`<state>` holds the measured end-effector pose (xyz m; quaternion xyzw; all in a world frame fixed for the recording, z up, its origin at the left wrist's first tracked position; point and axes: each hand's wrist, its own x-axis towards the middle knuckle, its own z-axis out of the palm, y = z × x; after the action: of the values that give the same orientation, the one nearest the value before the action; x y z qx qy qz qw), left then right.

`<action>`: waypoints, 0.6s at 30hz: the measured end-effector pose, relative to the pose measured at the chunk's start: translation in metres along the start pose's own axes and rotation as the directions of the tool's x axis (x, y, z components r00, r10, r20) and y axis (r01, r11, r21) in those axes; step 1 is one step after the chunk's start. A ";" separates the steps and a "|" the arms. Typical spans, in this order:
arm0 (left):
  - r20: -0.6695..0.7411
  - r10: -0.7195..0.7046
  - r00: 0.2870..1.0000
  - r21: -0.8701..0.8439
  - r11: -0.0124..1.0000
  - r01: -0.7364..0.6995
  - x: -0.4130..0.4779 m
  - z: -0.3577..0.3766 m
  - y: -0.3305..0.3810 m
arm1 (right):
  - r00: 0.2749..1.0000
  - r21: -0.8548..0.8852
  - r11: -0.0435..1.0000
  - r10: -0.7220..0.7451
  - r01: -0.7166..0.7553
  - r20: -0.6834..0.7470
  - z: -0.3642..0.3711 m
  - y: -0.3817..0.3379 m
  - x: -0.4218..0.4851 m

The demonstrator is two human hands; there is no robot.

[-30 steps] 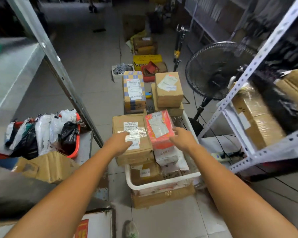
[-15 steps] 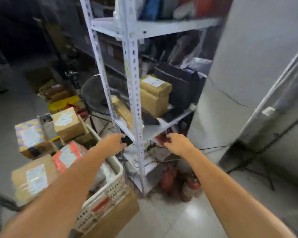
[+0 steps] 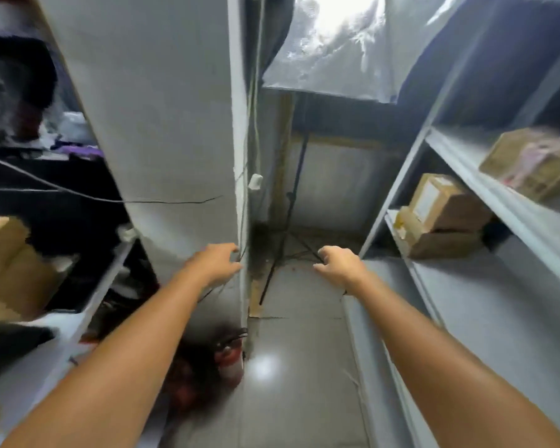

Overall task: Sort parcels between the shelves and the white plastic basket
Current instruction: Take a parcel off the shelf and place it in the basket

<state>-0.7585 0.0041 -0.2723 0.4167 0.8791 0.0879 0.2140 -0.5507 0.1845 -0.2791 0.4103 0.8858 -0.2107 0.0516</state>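
Both bare arms reach forward into a narrow aisle. The left hand (image 3: 214, 265) hangs in front of the near corner of a broad grey pillar (image 3: 162, 124). Its fingers are loosely curled and hold nothing; whether the fingertips touch the rough plaster I cannot tell. The right hand (image 3: 338, 265) hovers level with it, to the right. Its fingers are also relaxed, slightly bent and empty, and it is just beside the front post of the right shelves (image 3: 472, 169), which are flat boards of pale grey painted metal.

The parcels in sight are all brown cardboard boxes. Two lie stacked at the far end of a middle board on the right: the upper box (image 3: 446, 202) carries a white rectangular label, and the lower box (image 3: 440, 242) is flatter, with a torn-looking corner. A third box (image 3: 530, 163) sits on the board above, blurred, with a pinkish patch on top. On the left shelf (image 3: 88, 305) a larger box (image 3: 10, 270) shows at the picture's edge, smeared by motion.

A thin black cable (image 3: 162, 201) crosses the pillar's face. At the pillar's foot, near, stands a red fire extinguisher (image 3: 230, 357), round-bodied. The floor (image 3: 288, 399) is glossy grey tile with a bright reflection. A slim black stand (image 3: 291, 202) rises at the far end, and a crinkled, translucent plastic sheet (image 3: 337, 43) hangs above.
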 end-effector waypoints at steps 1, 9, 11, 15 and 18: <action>0.015 0.046 0.999 -0.003 0.999 -0.046 0.018 0.001 0.014 | 0.998 0.024 0.998 0.062 -0.061 -0.009 -0.003 0.014 0.001; 0.116 0.339 0.934 0.110 0.930 -0.351 0.118 0.026 0.131 | 0.909 0.176 0.907 0.403 -0.383 -0.102 -0.037 0.127 -0.013; 0.132 0.384 0.914 0.114 0.910 -0.399 0.140 0.035 0.163 | 0.878 0.246 0.875 0.457 -0.416 -0.141 -0.044 0.156 -0.008; 0.164 0.435 0.886 0.102 0.885 -0.453 0.181 0.053 0.218 | 0.832 0.360 0.829 0.517 -0.427 -0.202 -0.056 0.207 0.017; 0.156 0.432 0.888 0.056 0.894 -0.445 0.213 0.066 0.253 | 0.795 0.488 0.774 0.560 -0.403 -0.232 -0.064 0.239 0.044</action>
<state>-0.6725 0.3275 -0.3116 0.6188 0.7482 0.0649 0.2305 -0.3951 0.3795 -0.3121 0.6600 0.6757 -0.2927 -0.1488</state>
